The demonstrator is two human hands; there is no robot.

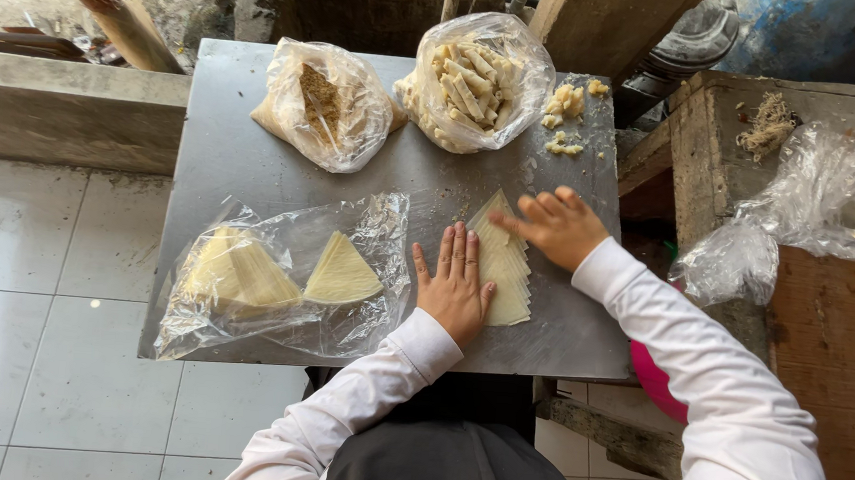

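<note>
Head view shows both open palms, left hand (454, 287) and right hand (557, 226), flat on the wrapper stack (506, 268) (gripping nothing), where sideways pressure could likely tear sheets

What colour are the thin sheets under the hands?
Pale creamy yellow, the stack of sheets; clearest in the head view.

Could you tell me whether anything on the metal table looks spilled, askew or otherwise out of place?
Yes: a few pale crumbly lumps lie loose on the metal table at its far right corner, outside the bag of rolled pieces. The wrapper stack under the left hand and right hand is fanned unevenly.
</note>
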